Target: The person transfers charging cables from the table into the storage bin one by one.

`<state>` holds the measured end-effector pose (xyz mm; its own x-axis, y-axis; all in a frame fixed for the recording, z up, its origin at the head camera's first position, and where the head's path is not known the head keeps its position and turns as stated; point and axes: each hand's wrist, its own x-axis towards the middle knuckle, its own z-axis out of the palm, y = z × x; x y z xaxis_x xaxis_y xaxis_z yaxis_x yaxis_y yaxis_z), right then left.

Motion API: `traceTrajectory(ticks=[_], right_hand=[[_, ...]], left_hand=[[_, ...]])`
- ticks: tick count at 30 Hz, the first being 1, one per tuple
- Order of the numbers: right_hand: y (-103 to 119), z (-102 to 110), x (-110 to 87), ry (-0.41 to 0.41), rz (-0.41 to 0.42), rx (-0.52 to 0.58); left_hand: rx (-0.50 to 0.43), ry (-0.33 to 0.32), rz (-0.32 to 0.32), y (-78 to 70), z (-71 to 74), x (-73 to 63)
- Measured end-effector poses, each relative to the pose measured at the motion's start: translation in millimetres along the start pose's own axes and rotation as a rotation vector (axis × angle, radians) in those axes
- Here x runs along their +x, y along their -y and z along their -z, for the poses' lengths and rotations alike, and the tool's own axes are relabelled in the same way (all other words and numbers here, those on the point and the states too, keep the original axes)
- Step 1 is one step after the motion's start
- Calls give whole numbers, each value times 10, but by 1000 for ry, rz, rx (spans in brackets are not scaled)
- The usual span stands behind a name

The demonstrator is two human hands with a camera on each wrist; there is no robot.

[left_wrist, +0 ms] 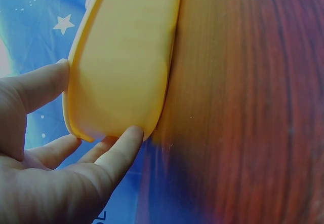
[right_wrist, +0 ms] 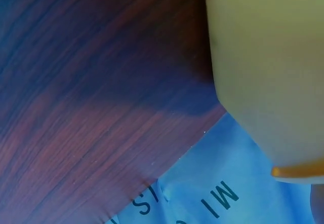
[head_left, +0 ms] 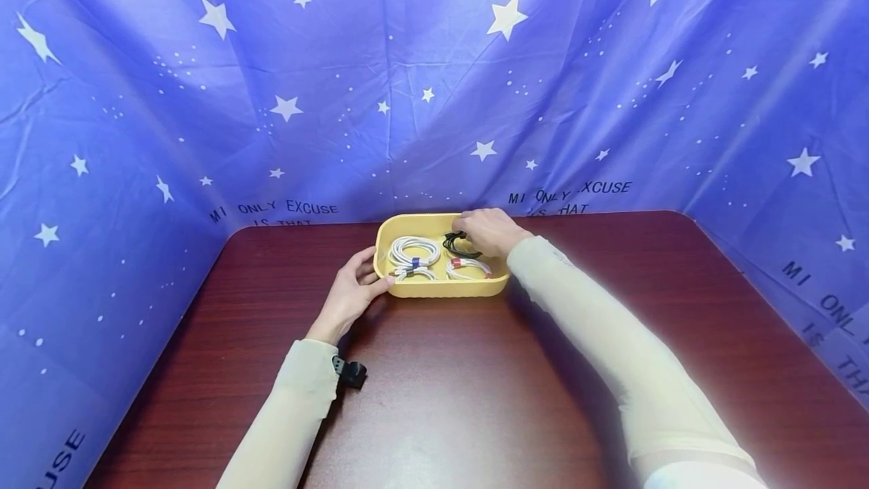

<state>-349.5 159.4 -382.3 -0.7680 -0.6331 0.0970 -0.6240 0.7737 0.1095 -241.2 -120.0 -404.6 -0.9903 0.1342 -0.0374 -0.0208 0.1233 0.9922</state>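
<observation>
A yellow tray (head_left: pixel 448 290) with rounded corners stands at the far side of the table. My left hand (head_left: pixel 349 293) grips its left end, the thumb at the near rim and the fingers around the outer wall; the left wrist view shows the fingertips (left_wrist: pixel 134 133) against the yellow wall. Over the tray's far right corner, my right hand (head_left: pixel 492 231) pinches a coiled black cable (head_left: pixel 462 247). A white cable coil (head_left: pixel 416 247) with a blue tie lies at the left. Nearer are another white coil (head_left: pixel 416 275) and a white cable with red ends or ties (head_left: pixel 468 270). The right wrist view hides the right fingers.
The dark red wooden table (head_left: pixel 441 391) spreads in front of the tray. A blue star-printed curtain (head_left: pixel 380 81) hangs close behind the tray and along both sides. A black strap device (head_left: pixel 351 373) sits on the left wrist.
</observation>
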Motion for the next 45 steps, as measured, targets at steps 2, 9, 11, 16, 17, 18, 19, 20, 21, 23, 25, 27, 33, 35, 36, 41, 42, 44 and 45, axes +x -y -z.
traceTrajectory(ticks=[2,9,11,16,17,18,19,20,21,23,25,27,33,35,36,41,42,44,45], right_hand=[[-10,-2,4,8,-6,7],[-46,22,-20,39,-42,25],[-51,23,-26,39,-41,34],[-58,5,-29,49,-35,51],[-59,0,-27,52,-33,54],[-58,-4,-27,55,-31,56],[-58,-9,-25,56,-30,58],[-57,-14,-22,57,-28,58],[-55,-18,-20,58,-29,58],[-53,-23,-15,57,-29,57],[-52,-29,-6,62,-32,56],[-51,-30,-1,71,-35,60],[-51,-27,7,80,-39,95],[-55,-33,7,74,-35,100],[-56,-34,6,72,-34,102],[-66,-48,10,59,-24,113],[-67,-50,11,57,-22,115],[-67,-58,16,50,-17,117],[-65,-62,18,48,-14,117]], left_hand=[[0,5,2,-59,-8,-30],[-1,23,-18,-124,-29,-56],[0,13,-24,-70,-24,-22],[1,-4,-37,24,-27,31],[0,-4,-38,29,-28,32],[-3,-4,-39,34,-30,33],[-5,-4,-38,34,-31,31],[-7,-5,-37,32,-31,28],[-9,-6,-36,30,-31,25],[-13,-8,-35,25,-31,21],[-14,-10,-34,17,-29,16],[-15,-11,-32,13,-26,14],[-12,-11,-27,21,-13,19],[-12,-8,-26,25,-11,19],[-14,-7,-26,27,-10,20],[-9,-12,-29,25,-8,24],[-8,-14,-31,26,-8,25],[-8,-16,-31,25,-5,22],[-10,-17,-30,25,-3,19]])
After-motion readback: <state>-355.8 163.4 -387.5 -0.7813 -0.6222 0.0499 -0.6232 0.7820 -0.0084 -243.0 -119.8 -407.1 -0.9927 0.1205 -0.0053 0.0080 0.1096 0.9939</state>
